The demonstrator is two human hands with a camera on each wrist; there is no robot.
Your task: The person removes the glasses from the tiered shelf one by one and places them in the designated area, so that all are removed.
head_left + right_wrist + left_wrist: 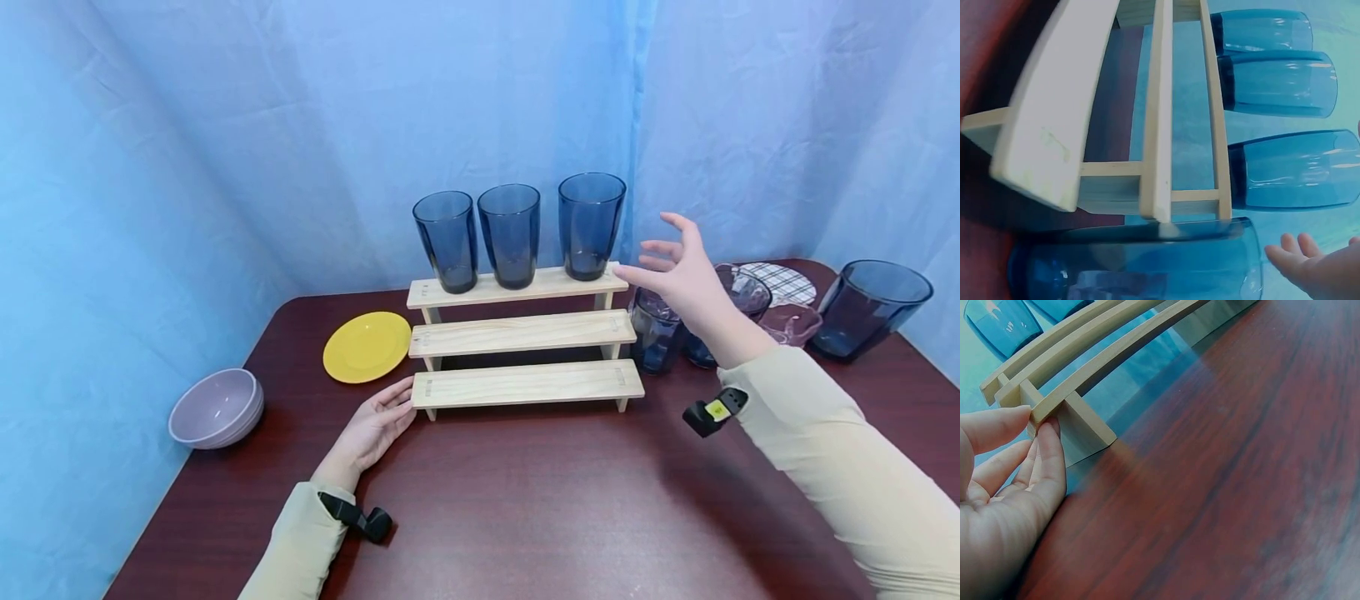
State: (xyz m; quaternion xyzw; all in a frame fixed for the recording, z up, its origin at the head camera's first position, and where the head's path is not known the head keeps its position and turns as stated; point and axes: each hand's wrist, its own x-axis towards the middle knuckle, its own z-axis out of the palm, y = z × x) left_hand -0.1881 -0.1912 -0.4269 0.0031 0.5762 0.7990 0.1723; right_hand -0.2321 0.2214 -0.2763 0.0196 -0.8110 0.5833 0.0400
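Observation:
A three-step wooden rack (525, 385) stands on the table. On its top step are three blue glasses: the left one (448, 242), the middle one (512, 237) and, set a little apart, the right one (591, 225). My left hand (375, 429) pinches the left end of the lowest step; in the left wrist view the thumb (1000, 428) lies on top and fingers reach underneath. My right hand (686, 279) is raised to the right of the top step, fingers spread and slightly bent, holding nothing. Below it, another blue glass (654, 333) stands against the rack's right side.
Left of the rack are a yellow plate (367, 347) and a lilac bowl (217, 408). To the right stand a large blue glass (862, 308), a pinkish glass cup (791, 323) and a checked white disc (780, 282). A blue curtain (360, 150) hangs behind the table.

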